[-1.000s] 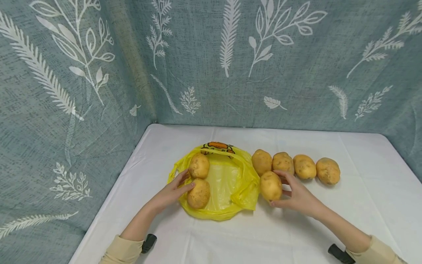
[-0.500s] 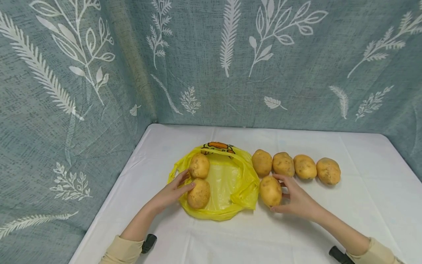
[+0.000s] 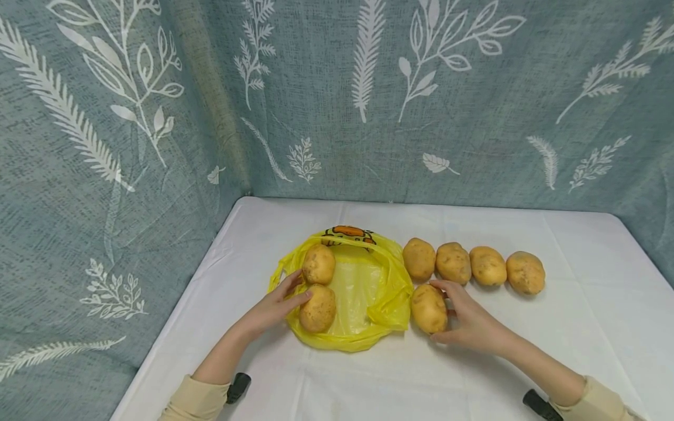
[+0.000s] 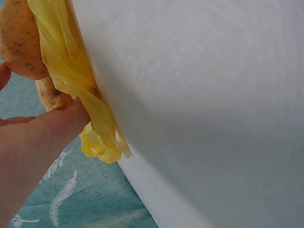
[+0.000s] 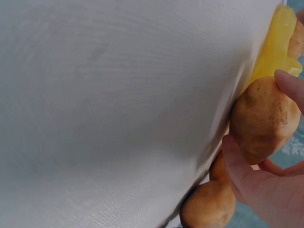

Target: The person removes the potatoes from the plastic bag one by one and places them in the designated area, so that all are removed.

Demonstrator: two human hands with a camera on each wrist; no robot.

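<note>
In the head view my right hand (image 3: 471,321) grips a potato (image 3: 429,309) low at the right side of a yellow plastic bag (image 3: 392,310). The right wrist view shows thumb and fingers on either side of this potato (image 5: 261,118), close to the white cloth. My left hand (image 3: 274,310) rests at the left of the bag, its fingers lightly bent. Its thumb touches the nearer of two potatoes (image 3: 317,310) lying in the bag's left part; the other potato (image 3: 318,264) is just behind. In the left wrist view a fingertip meets the bag's edge (image 4: 95,114).
Several potatoes (image 3: 488,266) stand in a row on the white-covered table (image 3: 568,327), right of the bag and behind my right hand. The bag's mouth gapes upward. A blue-green leaf-print curtain (image 3: 337,146) hangs behind and to the left of the table.
My right hand has shifted the gripped potato slightly towards me and left, from in front of the row to beside the bag. My left hand and the two potatoes in the bag stay put.
</note>
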